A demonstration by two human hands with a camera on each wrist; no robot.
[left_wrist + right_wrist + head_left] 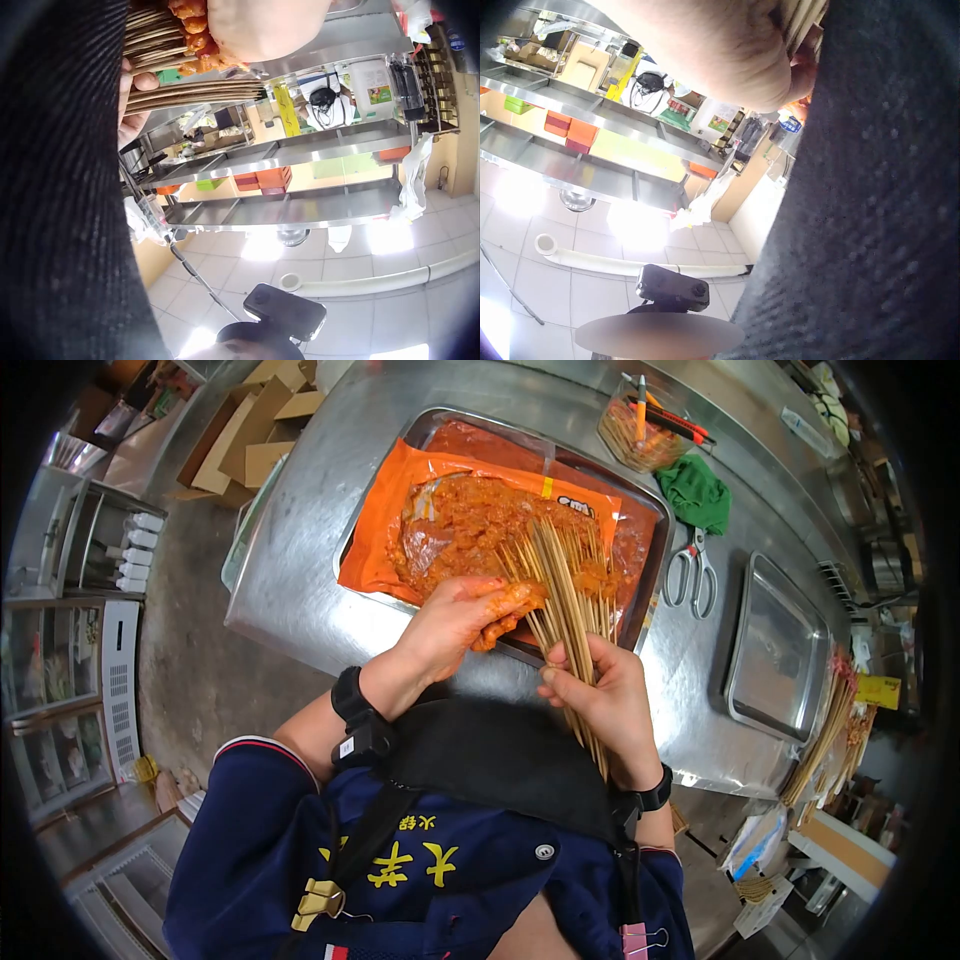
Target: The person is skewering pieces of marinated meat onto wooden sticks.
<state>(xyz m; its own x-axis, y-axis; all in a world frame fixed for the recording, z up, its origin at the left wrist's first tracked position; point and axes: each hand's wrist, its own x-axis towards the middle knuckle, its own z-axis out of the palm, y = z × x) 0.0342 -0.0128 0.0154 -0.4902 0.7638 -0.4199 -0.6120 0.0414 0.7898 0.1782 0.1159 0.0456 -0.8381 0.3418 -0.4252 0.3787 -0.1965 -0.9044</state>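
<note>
My left hand [448, 624] grips red, sauce-coated pieces of meat [508, 610] beside a fan of bamboo skewers [566, 605]. The right hand [612, 695] holds that skewer bundle, thumb across it, with the lower ends running down past the palm. In the left wrist view, meat pieces [196, 37] line up against the ends of several skewers [154, 45]. Under both hands lies an orange plastic bag [372, 525] covered with more marinated meat [465, 520]. The palm hides most of the bundle in the right wrist view.
A metal tray [655, 585] holds the bag on the steel table [300, 550]. Right of it are scissors [692, 575], a green cloth [697, 495] and a second metal tray [775, 645]. A clear tub [625, 445] with pens stands at the back. Cardboard boxes [240, 445] are at left.
</note>
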